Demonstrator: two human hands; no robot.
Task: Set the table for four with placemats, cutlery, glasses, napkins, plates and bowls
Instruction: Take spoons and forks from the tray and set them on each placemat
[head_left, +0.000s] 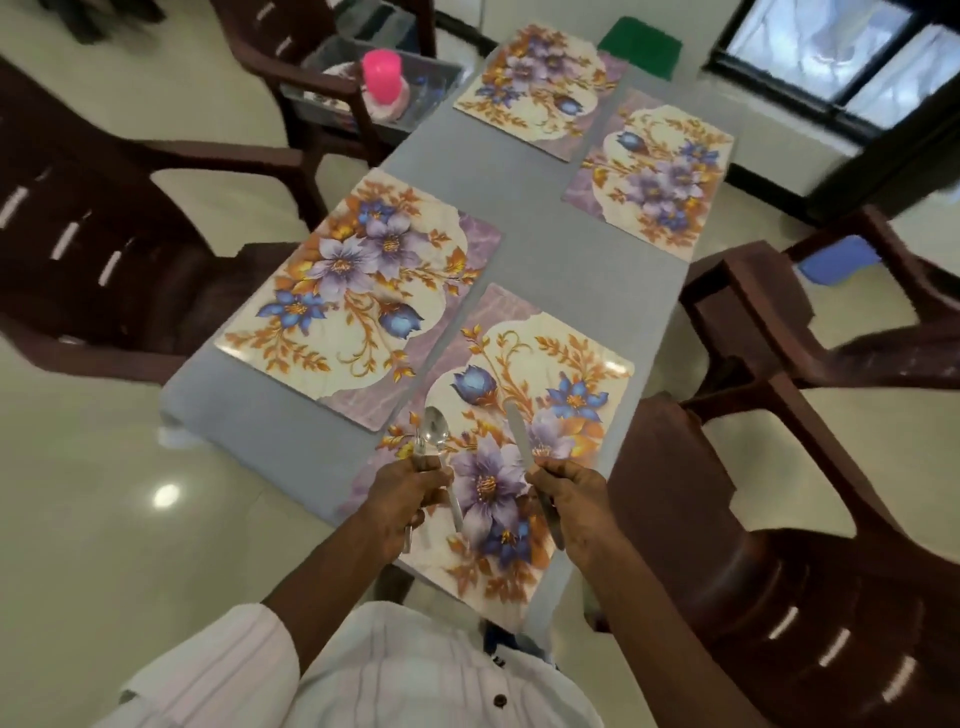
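Several floral placemats lie on the grey table (561, 260). The nearest placemat (524, 384) is under both my hands; another (363, 291) lies to its left, and two more (535, 88) (660, 171) sit at the far end. My left hand (402, 493) grips a spoon (435, 431) together with a fork (418, 447), bowl and tines pointing away from me. My right hand (571, 493) holds a table knife (517, 431) by its handle, blade pointing away over the nearest placemat.
Brown plastic chairs stand around the table: one at left (104, 249), one at near right (779, 571), one at far right (831, 312). A far chair (291, 73) carries a clear bin (431, 88) with a pink cup (382, 70). A green mat (641, 49) lies on the floor.
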